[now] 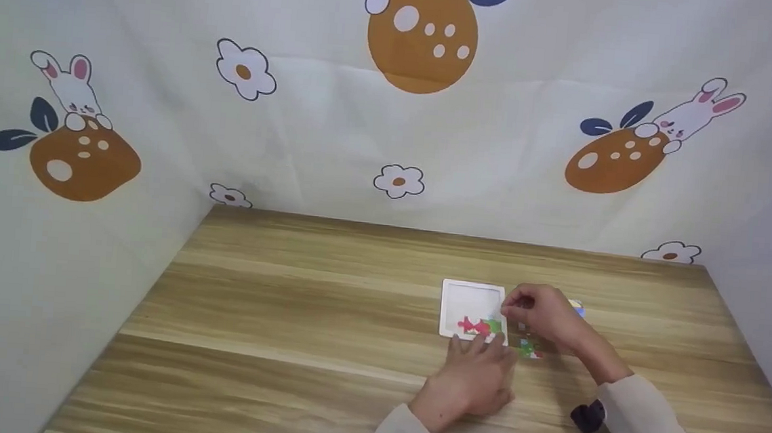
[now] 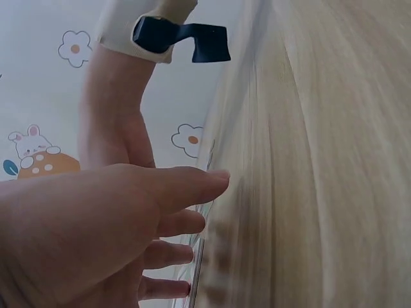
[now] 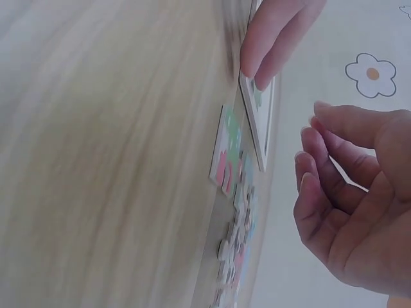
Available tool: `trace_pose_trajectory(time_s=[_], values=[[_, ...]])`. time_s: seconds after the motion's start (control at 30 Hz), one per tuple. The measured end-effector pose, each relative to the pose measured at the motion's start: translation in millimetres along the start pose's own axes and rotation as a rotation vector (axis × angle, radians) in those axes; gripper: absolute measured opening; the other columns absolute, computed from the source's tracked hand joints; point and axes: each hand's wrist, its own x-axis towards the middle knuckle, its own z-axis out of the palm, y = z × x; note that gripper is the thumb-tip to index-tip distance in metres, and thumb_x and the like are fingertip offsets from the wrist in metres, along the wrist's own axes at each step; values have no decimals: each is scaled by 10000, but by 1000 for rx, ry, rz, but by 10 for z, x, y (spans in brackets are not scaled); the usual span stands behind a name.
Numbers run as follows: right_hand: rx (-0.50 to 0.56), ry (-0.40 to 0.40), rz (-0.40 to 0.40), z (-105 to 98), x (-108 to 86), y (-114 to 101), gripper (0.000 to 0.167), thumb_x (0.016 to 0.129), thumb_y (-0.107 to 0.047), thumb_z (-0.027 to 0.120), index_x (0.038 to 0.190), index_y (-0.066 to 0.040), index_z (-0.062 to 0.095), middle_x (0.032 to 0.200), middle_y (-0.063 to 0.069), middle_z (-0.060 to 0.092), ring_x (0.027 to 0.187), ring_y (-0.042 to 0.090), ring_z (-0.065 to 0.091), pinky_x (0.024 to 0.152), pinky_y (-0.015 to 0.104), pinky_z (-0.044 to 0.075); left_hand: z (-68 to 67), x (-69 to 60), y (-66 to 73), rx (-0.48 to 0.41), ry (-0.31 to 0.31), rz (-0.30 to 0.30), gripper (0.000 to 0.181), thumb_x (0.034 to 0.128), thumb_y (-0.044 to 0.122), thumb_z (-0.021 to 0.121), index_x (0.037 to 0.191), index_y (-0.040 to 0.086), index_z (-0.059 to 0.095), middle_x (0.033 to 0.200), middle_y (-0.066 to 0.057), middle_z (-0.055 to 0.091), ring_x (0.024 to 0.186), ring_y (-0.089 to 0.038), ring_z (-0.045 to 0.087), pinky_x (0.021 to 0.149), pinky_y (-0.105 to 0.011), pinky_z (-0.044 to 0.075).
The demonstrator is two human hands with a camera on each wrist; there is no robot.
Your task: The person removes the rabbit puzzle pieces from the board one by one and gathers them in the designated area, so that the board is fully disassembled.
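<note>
A white square puzzle tray lies on the table. Inside its lower part sit joined red and green jigsaw pieces. My left hand rests at the tray's near edge, fingertips on the rim and fingers spread fairly straight. Above the tray's right edge hovers my right hand, its fingers loosely curled and the thumb near the index tip. The right wrist view shows nothing between those fingertips. Beneath and beside this hand lie loose jigsaw pieces, one of them a green and red piece; the hand hides some in the head view.
The wood-grain table stretches to the left of the tray. A pale curtain printed with rabbits and flowers stands around the table's back and sides. A black wrist mount is by the right sleeve.
</note>
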Motion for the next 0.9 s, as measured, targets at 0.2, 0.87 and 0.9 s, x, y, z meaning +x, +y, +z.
trace_pose_trajectory(time_s=[0.2, 0.87, 0.9], values=[[22, -24, -17, 95, 113, -26, 69, 930, -174, 712, 954, -116, 740, 888, 29, 697, 819, 134, 592, 722, 230, 496, 17, 7, 17, 63, 13, 18, 594, 986, 542, 523, 1527, 336, 386, 1634, 96, 313, 1507, -159, 305, 1171, -547, 349], [38, -139, -133, 269, 327, -57, 101, 921, -107, 706, 988, -43, 746, 961, 86, 730, 878, 129, 630, 803, 251, 522, 20, -15, -10, 25, -40, 3, 685, 950, 598, 550, 1558, 401, 303, 1674, 104, 211, 1539, -127, 220, 1208, -596, 259], [36, -151, -137, 268, 334, -58, 107, 922, -108, 704, 997, -43, 746, 965, 86, 731, 880, 128, 630, 803, 249, 522, 18, -20, -20, 8, -44, 5, 694, 947, 598, 556, 1560, 403, 296, 1676, 103, 204, 1544, -129, 211, 1208, -607, 250]])
